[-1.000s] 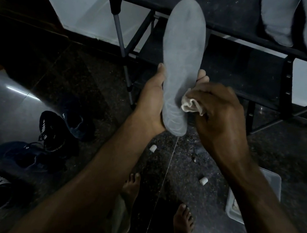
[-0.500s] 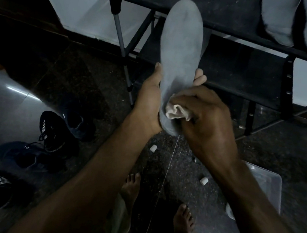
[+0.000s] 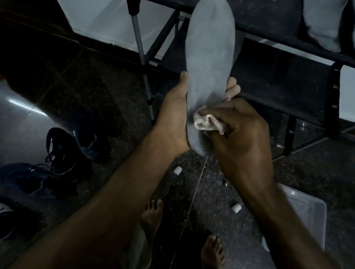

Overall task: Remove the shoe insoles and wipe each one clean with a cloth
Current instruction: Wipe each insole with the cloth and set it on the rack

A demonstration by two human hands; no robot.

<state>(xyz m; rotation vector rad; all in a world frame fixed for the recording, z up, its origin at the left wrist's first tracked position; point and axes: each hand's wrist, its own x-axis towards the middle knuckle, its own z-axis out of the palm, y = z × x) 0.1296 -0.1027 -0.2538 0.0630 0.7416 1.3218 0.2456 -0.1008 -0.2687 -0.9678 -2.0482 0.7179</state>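
Fingers of your left hand (image 3: 175, 111) grip one insole (image 3: 208, 55) upright; your right hand (image 3: 238, 128) pinches the cloth (image 3: 205, 122) against its heel. Two insoles (image 3: 344, 23) rest on the shelf (image 3: 279, 5); shoes (image 3: 55, 163) wait on the floor.

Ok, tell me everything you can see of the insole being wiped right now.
The insole is grey, matte and foam-like, a long flat foot shape held nearly upright, one rounded end up before the shoe rack. The left hand grips its lower half, fingertips wrapping the far edge. The right hand presses a bunched pale cloth against it near the bottom end.
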